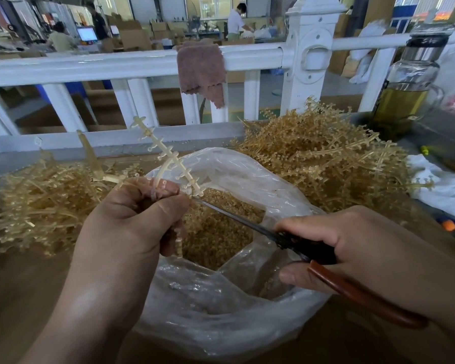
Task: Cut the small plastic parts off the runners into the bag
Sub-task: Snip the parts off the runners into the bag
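The left hand (132, 222) is hovering over the left rim of the bag (208, 311). Its wrist is bending back and its fingers (142, 189) are curling tight, pinching a runner (168, 158) against the thumb. The runner is rising up and away behind the bag, its little side parts showing clearly, and its lower end is hanging over the open mouth.

The right hand (365, 245) is reaching in from the right of the bag. Its fingers (313, 229) are wrapping round the handles of the scissors (234, 216), with the forefinger lying along the top. The blades are crossing the bag's mouth, and the tip is touching the runner just beside the left thumb. I cannot tell whether the blades are parted.

The bag is standing wide open on the tabletop (24, 298), its rim rolled down, and cut parts (216, 237) are filling it.

One pile (321, 158) of runners is crowding the bag from behind and to the right. Another heap (37, 200) is lying to its left. Bare tabletop is showing in front of the bag on the left. Behind the bag a white fence (116, 64) is closing off the far edge, with a cloth (200, 72) draping over its rail. A bottle (410, 82) is standing far right of the bag.
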